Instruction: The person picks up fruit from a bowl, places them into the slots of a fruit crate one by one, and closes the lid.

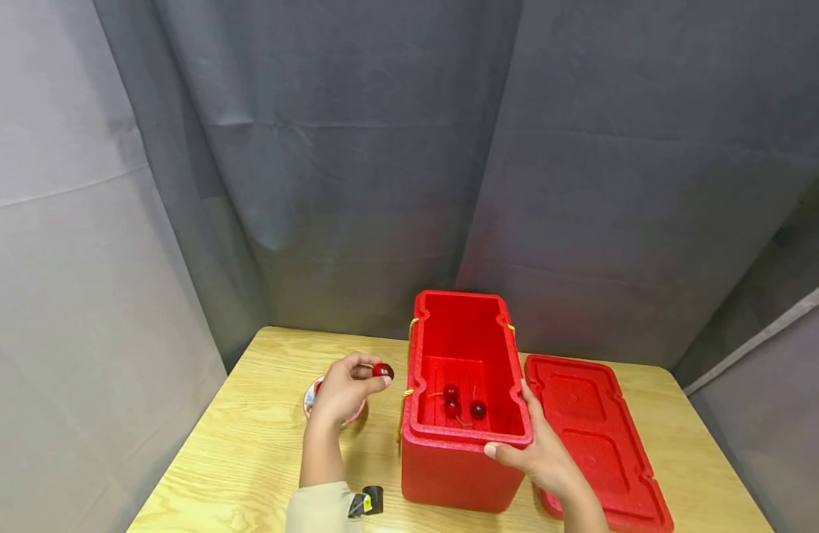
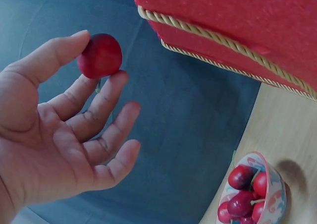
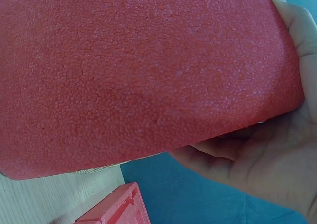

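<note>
My left hand (image 1: pixel 341 391) pinches a dark red cherry (image 1: pixel 383 371) between thumb and fingertips, just left of the red foam box (image 1: pixel 466 474). In the left wrist view the cherry's short stem points down between the fingers. Behind that hand stands a small patterned bowl (image 2: pixel 276 200) with several cherries (image 2: pixel 241 202) in it. On the floor of the lidless box lie three cherries (image 1: pixel 477 409) with stems. My right hand (image 1: pixel 543 451) grips the box at its near right corner, thumb on the front rim and fingers along the right side.
The red lid (image 1: pixel 592 444) lies flat on the wooden table (image 1: pixel 236 444), right of the box. Yellow twisted cords (image 2: pixel 223 39) run along the box's sides. Below the left wrist is a small black object (image 1: pixel 374 499). Grey curtains (image 1: pixel 356 185) hang behind the table.
</note>
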The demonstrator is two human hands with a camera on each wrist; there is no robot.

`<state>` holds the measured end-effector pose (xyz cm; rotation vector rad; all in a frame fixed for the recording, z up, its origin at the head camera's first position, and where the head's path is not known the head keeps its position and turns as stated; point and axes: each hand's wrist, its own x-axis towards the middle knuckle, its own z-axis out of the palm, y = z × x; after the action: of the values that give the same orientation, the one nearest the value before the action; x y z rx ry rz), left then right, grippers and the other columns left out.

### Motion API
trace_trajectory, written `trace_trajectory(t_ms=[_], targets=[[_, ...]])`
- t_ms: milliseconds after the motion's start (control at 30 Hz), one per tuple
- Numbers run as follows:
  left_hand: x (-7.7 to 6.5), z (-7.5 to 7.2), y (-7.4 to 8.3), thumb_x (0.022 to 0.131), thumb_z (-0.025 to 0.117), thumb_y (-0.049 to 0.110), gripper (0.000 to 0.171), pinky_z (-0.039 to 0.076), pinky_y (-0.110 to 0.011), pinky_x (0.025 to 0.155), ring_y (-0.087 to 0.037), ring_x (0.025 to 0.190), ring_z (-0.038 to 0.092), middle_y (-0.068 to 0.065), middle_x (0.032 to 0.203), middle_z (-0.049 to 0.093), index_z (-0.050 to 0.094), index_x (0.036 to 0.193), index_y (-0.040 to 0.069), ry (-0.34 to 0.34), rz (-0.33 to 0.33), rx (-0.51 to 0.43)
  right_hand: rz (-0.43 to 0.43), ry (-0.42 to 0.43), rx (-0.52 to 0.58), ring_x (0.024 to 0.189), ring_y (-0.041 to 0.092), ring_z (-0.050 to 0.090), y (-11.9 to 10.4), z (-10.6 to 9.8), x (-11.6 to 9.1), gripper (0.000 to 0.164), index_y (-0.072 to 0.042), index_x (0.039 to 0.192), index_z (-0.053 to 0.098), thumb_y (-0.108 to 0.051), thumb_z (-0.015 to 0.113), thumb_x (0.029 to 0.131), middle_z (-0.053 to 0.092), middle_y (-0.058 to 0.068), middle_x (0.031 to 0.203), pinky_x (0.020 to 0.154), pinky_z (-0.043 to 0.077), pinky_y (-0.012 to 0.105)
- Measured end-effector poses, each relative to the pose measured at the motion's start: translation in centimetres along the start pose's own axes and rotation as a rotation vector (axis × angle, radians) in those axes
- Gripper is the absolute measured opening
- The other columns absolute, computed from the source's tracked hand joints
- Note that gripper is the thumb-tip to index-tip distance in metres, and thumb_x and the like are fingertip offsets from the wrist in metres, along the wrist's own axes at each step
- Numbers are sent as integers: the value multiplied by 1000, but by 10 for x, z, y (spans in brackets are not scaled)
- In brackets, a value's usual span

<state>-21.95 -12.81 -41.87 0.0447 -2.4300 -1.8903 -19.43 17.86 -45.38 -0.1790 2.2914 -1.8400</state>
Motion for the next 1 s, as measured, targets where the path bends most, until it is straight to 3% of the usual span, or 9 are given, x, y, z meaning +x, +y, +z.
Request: trace_trajectory(t_ms=[333,733,1000], targets=[[14,10,18,76,74,9,32,46,-32,70,-20,76,57,-9,85,63,63,105,1,-48,9,-52,24,6,-37,119,39,40,1,0,0,111,-23,149,3,-22,81,69,32,18,141,79,50,45],[32,18,39,76,74,11,29,46,-36,74,-21,83,56,-8,88,63,64,103,3,-132,19,-24,20,12,-58,117,38,43,0,-2,-1,111,-20,149,3,-22,81,70,33,19,140,79,50,45],[46,25,50,76,73,8,31,45,-29,68,-18,80,56,-12,90,64,63,104,-1,-189,57,-47,20,7,-46,119,39,41,0,-2,2,111,-22,149,4,-24,81,69,33,18,140,78,50,45]])
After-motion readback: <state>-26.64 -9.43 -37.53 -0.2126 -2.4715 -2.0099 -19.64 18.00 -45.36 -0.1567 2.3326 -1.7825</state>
